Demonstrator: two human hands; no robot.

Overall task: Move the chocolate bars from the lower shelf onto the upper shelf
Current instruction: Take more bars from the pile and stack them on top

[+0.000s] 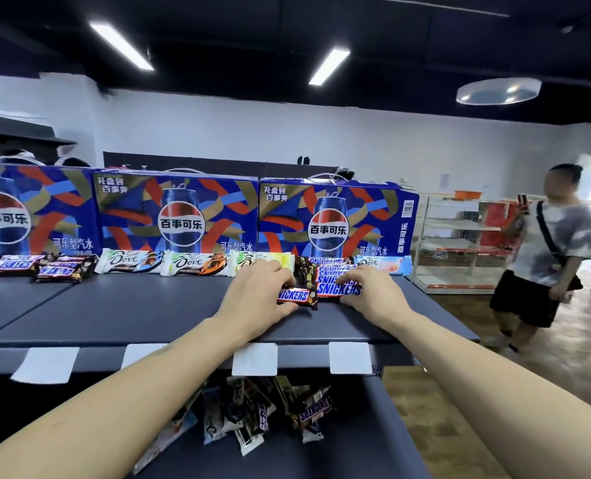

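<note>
Both arms reach forward over the upper shelf [148, 305], a dark, flat board with white price-tag holders [254, 358] along its front edge.

Left hand [256, 292]: the fingers curl over the left end of a Snickers bar [295, 296] with the thumb at its near edge, gripping it. The bar lies flat on the upper shelf.

Right hand [370, 292]: the fingers curl over the right end of a second Snickers bar [339, 289], which lies just right of the first and touches it. This hand grips that bar. Behind it, more Snickers bars [332, 271] lie in a short row running back toward the boxes.

Along the rear of the upper shelf, from left to right: a group of Snickers bars [38, 266], three white Dove bars [193, 262] side by side, the row at the hands, and a pale blue Dove bar [383, 264] near the right end. Three blue Pepsi gift boxes [180, 216] stand upright behind the bars.

The lower shelf [356, 444] holds a loose pile of chocolate bars [252, 409], Dove and Snickers wrappers mixed and overlapping, directly below the tag holders.

On the right, a person [549, 257] stands on the wooden floor holding a phone, with white wire racks [453, 236] behind.
</note>
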